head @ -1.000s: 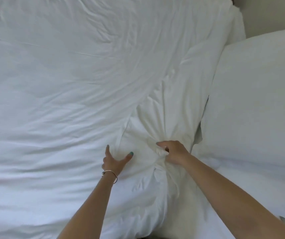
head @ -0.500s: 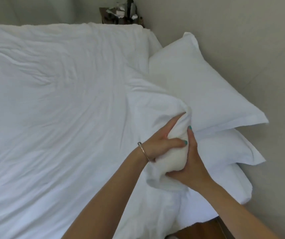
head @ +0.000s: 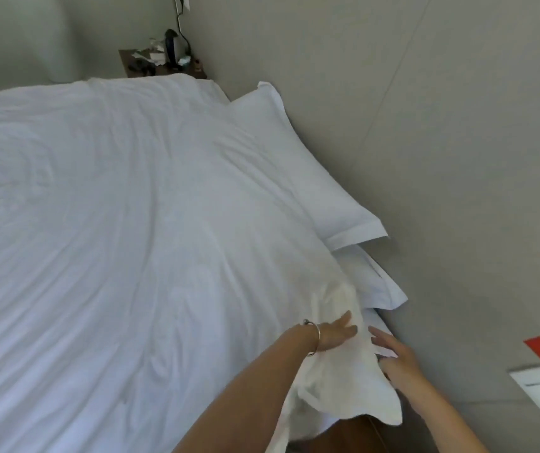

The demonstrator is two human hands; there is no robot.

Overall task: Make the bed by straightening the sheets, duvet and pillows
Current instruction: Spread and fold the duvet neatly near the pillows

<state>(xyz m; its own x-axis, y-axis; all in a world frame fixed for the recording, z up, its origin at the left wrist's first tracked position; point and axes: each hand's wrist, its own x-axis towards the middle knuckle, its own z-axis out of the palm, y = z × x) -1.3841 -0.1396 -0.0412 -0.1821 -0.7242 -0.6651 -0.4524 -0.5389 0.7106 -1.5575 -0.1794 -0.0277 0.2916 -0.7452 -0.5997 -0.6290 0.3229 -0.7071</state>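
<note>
While the duvet (head: 150, 243) lies spread across most of the bed, its near corner (head: 350, 380) bunches and droops over the side, and that corner looks like the step in hand. The left hand (head: 335, 335) rests on the fabric just above the corner with its fingers stretched out flat, gripping nothing; a thin bracelet (head: 315, 338) circles its wrist. The right hand (head: 396, 361) is spread with fingers straight, beside the corner's outer edge, and whether it touches the cloth cannot be told from this view.

To do this well, I judge that the grip should press and sweep outward from the left palm toward the bed's edge, so the puckered folds flatten rather than pile up. The right hand would best take the hanging flap from below and draw it down and toward the person, keeping the top hem parallel to the pillows. Pulling too hard could drag the smoothed middle askew.

Relative to the grip, the bunched corner sits directly under the left palm and between the two hands. The upper pillow (head: 298, 178) lies beyond the fingertips against the wall, and a second pillow (head: 379, 286) peeks out beneath it, just past the right hand's fingers. The broad wrinkled body of the duvet extends away to the left of the left forearm.
</note>
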